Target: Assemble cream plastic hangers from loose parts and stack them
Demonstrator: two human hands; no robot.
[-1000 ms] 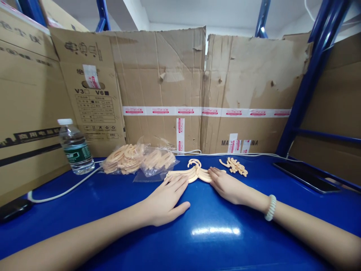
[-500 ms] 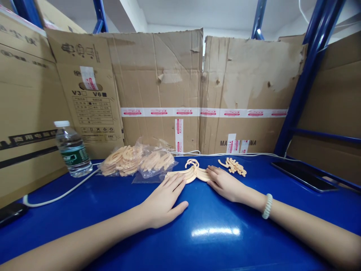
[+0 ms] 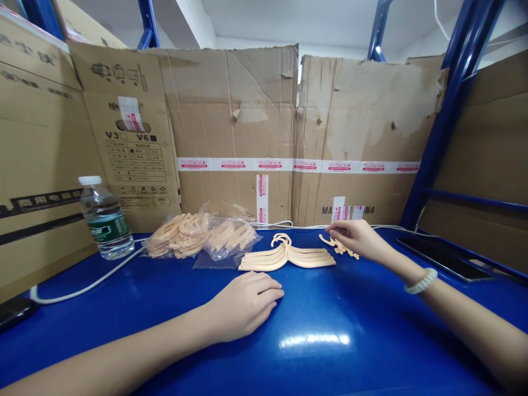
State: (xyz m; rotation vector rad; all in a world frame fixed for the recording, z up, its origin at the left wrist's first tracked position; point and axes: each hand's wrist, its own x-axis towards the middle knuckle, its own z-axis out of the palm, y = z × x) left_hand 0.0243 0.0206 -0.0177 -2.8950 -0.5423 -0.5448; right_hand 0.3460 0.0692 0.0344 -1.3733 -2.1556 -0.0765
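Note:
My left hand [image 3: 247, 304] rests on the blue tabletop with its fingers loosely stretched and nothing in it. Just beyond its fingers lies a fanned stack of several beige clothes hangers [image 3: 311, 257], their curved hooks pointing to the back. My right hand [image 3: 363, 239] is over a small pile of beige hook-shaped pieces [image 3: 346, 251], to the right of the stack. Its fingers are bent, with a gap between thumb and fingertips, and I see nothing held. Part of that pile is hidden behind the hand.
Clear plastic bags of beige parts [image 3: 179, 236] lie at the back left, beside a water bottle [image 3: 108, 223]. A dark phone [image 3: 445, 258] lies on the right. White cable [image 3: 91, 283] runs along the left. Cardboard sheets [image 3: 235, 132] wall off the back.
Both hands have come off the hanger stack. My left hand drew back toward me onto the table; my right hand rose and moved right, over the pile of hook-shaped pieces.

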